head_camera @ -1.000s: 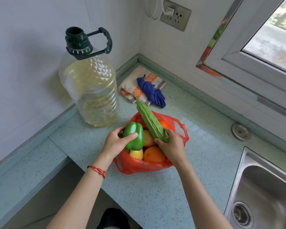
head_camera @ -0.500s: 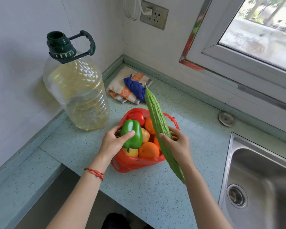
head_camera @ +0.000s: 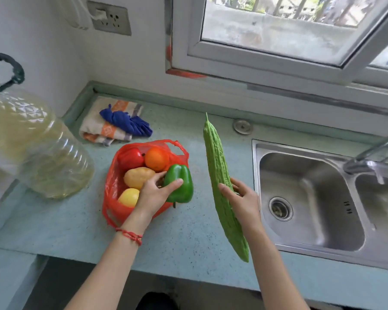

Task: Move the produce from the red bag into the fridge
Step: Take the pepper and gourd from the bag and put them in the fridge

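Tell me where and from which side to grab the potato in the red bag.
Take the potato across its short middle, coming straight down through the open mouth of the red bag. It lies on its side with its upper face bare, while the tomato, orange and yellow fruit crowd its flanks. The left hand, holding the green pepper, covers its right end.

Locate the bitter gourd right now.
Head view, right of centre: the bitter gourd is held in the right hand, out of the red bag, between it and the sink.
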Demonstrator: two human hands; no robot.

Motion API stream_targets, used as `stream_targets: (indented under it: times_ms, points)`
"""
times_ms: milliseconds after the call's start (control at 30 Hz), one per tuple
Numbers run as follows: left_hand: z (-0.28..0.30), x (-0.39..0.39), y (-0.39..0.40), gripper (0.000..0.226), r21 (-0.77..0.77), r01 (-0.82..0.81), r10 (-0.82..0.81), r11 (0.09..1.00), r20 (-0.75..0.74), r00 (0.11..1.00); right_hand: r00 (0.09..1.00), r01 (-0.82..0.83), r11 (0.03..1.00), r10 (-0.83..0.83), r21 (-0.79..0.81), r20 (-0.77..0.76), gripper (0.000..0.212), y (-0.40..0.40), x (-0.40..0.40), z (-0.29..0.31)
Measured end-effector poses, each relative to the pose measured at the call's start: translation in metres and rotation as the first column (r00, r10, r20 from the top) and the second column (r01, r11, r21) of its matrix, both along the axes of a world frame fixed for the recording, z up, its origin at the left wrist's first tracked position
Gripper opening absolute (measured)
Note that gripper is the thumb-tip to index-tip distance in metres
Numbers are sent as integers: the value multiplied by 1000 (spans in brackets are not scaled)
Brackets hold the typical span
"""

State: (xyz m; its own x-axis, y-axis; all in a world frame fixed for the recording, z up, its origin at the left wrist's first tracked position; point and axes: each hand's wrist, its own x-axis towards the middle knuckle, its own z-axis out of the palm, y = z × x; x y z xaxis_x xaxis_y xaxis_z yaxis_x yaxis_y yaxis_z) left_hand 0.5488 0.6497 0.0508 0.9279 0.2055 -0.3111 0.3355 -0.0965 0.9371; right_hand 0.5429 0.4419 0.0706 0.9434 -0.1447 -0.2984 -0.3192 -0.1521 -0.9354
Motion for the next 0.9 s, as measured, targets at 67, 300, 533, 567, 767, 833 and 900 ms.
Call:
stream_targets:
  times_ms: [67,300,533,567,767,833,900]
  points:
    - [2,-5,-21,51,-4,48,-48,999,3,999,997,73,997,-73,29,11,41,-21,-18,-1]
    - [8,-45,-106,57,-10,263,-264,965,-14,965,944,320,943,-326,95,54,31,-94,-106,0]
    - [16,-99,-188,50,14,495,-494,869,-21,869,817,558,817,-572,142,75,33,-153,-200,-2]
    - [17,-107,-200,51,21,529,-529,848,-23,849,793,593,793,-605,139,74,34,-159,-213,-3]
    - [25,-143,-269,44,32,742,-742,669,-11,670,606,770,616,-788,168,112,24,-191,-283,-3]
    - [28,-153,-292,42,22,808,-808,589,2,589,521,830,534,-845,160,122,23,-200,-306,-4]
    - [29,-162,-316,45,18,872,-872,490,10,490,426,884,442,-895,148,132,21,-207,-328,-4]
